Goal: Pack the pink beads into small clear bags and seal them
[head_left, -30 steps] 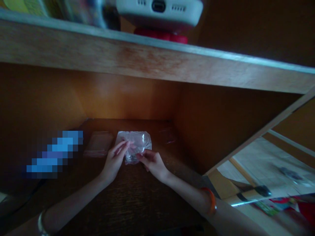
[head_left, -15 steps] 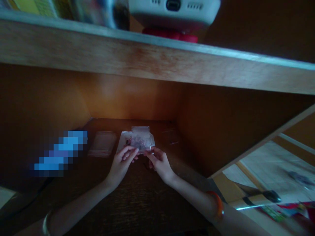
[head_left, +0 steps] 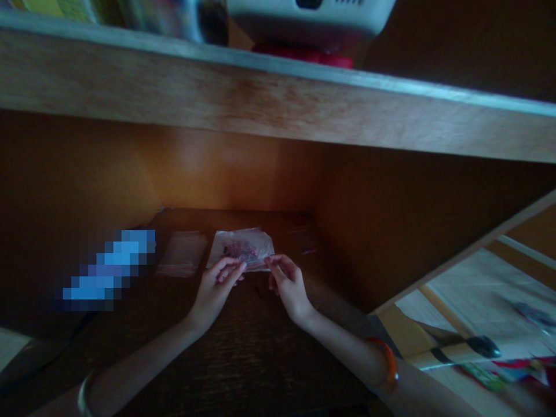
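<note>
On my feed, the left hand (head_left: pixel 216 288) and right hand (head_left: pixel 289 286) pinch the near edge of a clear plastic bag (head_left: pixel 240 246) holding something reddish. A flat clear bag (head_left: pixel 182 253) lies just left of it on the table (head_left: pixel 260 330).

Dark wood shelf (head_left: pixel 243 347): clear plastic bag (head_left: pixel 182 253), bag holding pink bits (head_left: pixel 241 249)

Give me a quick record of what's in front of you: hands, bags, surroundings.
Left hand: fingertips at the lower edge of the clear plastic bag
Right hand: pinching that bag's lower edge
Bag contents: small pink pieces
Beside it: a second clear plastic bag, lying flat to the left
Wrists: orange bangle on right, metal bangle on left
Surface: dark wooden shelf
</note>
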The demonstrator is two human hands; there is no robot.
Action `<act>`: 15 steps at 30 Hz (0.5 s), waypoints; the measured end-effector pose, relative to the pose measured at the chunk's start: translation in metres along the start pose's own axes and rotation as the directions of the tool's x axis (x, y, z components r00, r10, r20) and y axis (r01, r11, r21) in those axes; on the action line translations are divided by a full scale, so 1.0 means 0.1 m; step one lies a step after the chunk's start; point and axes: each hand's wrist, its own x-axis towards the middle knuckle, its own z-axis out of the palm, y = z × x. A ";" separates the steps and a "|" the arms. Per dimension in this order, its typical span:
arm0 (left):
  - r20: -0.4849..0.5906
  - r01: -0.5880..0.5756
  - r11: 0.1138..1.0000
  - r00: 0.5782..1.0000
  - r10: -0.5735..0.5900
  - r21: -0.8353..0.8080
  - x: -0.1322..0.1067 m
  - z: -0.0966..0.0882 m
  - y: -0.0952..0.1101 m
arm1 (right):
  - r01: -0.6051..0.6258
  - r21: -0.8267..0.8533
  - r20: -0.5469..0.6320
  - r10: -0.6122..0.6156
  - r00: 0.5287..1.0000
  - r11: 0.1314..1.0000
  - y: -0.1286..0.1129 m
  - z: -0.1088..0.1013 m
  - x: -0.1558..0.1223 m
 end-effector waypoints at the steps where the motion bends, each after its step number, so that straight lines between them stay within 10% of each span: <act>1: -0.004 0.002 1.000 1.000 -0.002 0.001 0.00 0.00 0.00 | 0.007 0.001 -0.004 -0.007 1.000 1.000 0.00 0.00 0.00; 15: -0.044 -0.048 0.999 0.998 0.049 0.023 0.02 -0.02 0.01 | 0.036 0.037 -0.012 -0.035 0.999 0.999 0.01 0.01 -0.03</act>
